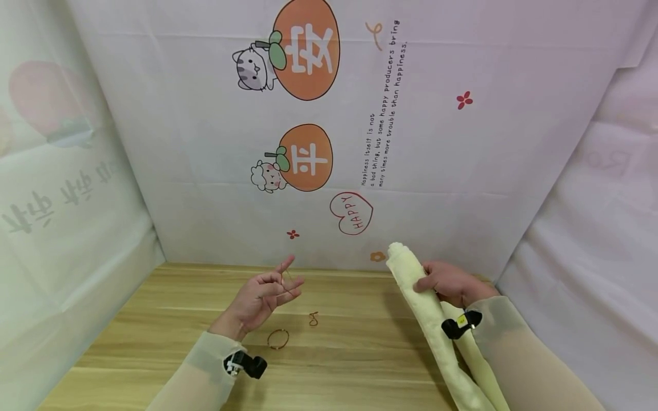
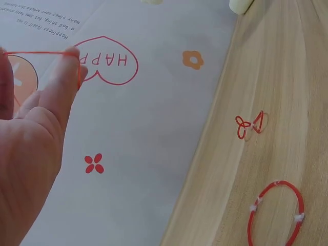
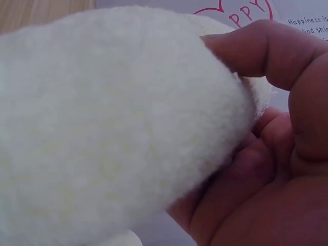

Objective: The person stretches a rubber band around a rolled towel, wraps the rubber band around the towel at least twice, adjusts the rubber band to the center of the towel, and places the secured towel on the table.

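A thin red elastic band (image 2: 38, 53) stretches across spread fingers of the left hand (image 1: 259, 299), which is raised above the table. In the left wrist view it runs taut between two fingers. The right hand (image 1: 452, 282) grips a cream, fleecy towel (image 1: 418, 302) near its far end, thumb on top and fingers underneath. The towel is rolled or folded into a long strip that hangs toward the near edge; in the right wrist view its fuzzy surface (image 3: 113, 118) hides part of the fingers. Below the left hand lies a red ring-shaped band (image 1: 278, 339) with pale spots.
A small twisted red band (image 1: 313, 319) lies on the wood-grain table (image 1: 349, 365), right of the ring-shaped one. A white printed sheet (image 1: 426, 142) rises behind the table, and white curtains (image 1: 591, 240) hang at both sides. Small cameras (image 1: 247, 364) are strapped to both wrists.
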`<state>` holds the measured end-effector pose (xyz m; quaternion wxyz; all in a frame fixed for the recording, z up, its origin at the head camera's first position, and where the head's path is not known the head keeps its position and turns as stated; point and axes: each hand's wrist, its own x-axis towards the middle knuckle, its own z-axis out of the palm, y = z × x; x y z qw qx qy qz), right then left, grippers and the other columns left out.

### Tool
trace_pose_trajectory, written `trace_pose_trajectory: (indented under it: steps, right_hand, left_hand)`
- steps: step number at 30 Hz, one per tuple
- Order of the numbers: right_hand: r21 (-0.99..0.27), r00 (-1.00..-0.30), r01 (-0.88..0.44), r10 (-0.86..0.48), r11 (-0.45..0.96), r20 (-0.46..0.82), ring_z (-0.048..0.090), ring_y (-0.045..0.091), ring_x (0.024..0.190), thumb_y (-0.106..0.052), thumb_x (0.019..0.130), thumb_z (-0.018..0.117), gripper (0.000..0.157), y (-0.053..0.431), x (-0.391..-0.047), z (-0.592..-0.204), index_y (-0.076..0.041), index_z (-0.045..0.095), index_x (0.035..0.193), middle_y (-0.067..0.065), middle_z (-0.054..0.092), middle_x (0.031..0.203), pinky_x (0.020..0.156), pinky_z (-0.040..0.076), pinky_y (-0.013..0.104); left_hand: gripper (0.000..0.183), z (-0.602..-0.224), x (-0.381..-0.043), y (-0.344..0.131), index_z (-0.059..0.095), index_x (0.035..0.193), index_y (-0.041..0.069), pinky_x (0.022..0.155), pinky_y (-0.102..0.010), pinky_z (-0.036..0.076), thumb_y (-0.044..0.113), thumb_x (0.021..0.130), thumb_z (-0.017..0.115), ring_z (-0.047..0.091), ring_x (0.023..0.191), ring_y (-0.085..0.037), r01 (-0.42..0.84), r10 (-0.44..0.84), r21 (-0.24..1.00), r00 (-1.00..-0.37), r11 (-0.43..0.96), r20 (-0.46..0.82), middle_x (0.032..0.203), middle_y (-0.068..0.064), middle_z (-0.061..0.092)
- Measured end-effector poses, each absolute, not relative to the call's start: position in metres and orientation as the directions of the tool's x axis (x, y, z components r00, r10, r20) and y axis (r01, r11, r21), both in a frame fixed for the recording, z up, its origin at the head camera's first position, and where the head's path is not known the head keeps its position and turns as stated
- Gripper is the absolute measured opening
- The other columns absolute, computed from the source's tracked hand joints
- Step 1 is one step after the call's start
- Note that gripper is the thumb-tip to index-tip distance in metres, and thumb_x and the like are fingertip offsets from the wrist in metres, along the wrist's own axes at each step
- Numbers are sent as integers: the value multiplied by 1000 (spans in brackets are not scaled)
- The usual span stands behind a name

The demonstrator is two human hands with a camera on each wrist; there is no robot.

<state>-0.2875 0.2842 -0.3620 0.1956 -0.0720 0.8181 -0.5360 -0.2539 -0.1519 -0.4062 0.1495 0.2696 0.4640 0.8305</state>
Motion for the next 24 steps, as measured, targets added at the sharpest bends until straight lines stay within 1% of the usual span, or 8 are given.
trace_pose_trajectory:
  steps: [4, 7, 12, 15, 17, 19, 22, 24]
  right_hand:
    - [-906, -915, 93, -325, 412, -241, 64, 31, 89, -5, 88, 69, 45, 284, -287, -360, 10, 48, 124, 21, 60, 105, 76, 56, 45]
    - [-911, -913, 89, -334, 402, -236, 64, 31, 89, -6, 88, 68, 47, 284, -287, -359, 11, 46, 127, 21, 60, 106, 77, 55, 46]
    - [-925, -903, 73, -369, 372, -219, 63, 32, 91, -6, 90, 68, 54, 284, -287, -358, 12, 42, 134, 21, 59, 108, 78, 55, 46]
    - [-931, -895, 52, -397, 362, -204, 63, 32, 92, -6, 91, 67, 57, 284, -286, -356, 11, 40, 137, 22, 59, 109, 79, 55, 45]
    - [-932, -890, 28, -416, 362, -188, 63, 31, 93, -6, 91, 67, 57, 283, -286, -353, 11, 39, 139, 22, 58, 110, 79, 55, 45]
    - [-932, -882, 1, -439, 363, -172, 62, 32, 92, -4, 91, 66, 56, 281, -286, -350, 10, 40, 138, 22, 58, 109, 78, 55, 45]
    - [-921, -878, -44, -455, 387, -149, 63, 32, 89, -3, 88, 67, 50, 276, -285, -343, 8, 47, 132, 21, 59, 105, 75, 56, 45]
    - [-907, -876, -78, -463, 414, -136, 64, 32, 86, -3, 85, 68, 46, 273, -285, -338, 6, 51, 127, 20, 60, 102, 72, 56, 45]
  left_hand:
    - [35, -409, -255, -151, 68, 88, 3, 101, -54, 42, -10, 103, 39, 31, 135, -53, 26, 509, 850, -791, -527, 339, 166, -9, 2]
    - [32, -410, -255, -149, 66, 87, 3, 93, -49, 50, -7, 104, 42, 35, 131, -54, 34, 475, 854, -820, -519, 321, 165, -10, 10]
    - [21, -407, -252, -144, 69, 93, 7, 79, -42, 58, -6, 100, 54, 55, 119, -45, 53, 373, 866, -888, -497, 268, 162, -10, 24]
    - [21, -405, -251, -142, 71, 105, 11, 76, -42, 58, -3, 100, 56, 61, 114, -40, 61, 353, 878, -900, -475, 254, 161, -10, 27]
    - [21, -404, -250, -140, 70, 113, 11, 78, -44, 58, 0, 100, 58, 62, 113, -39, 57, 360, 890, -901, -452, 241, 160, -10, 29]
    - [25, -401, -249, -138, 65, 123, 6, 80, -46, 57, 1, 99, 60, 62, 113, -38, 56, 375, 906, -898, -419, 229, 158, -10, 32]
    - [42, -399, -248, -133, 53, 138, -3, 83, -48, 55, 0, 97, 63, 62, 113, -38, 54, 400, 931, -893, -361, 207, 157, -12, 35]
    - [52, -397, -247, -131, 45, 144, -6, 84, -49, 55, -1, 96, 64, 62, 114, -37, 59, 414, 943, -888, -326, 199, 156, -14, 34]
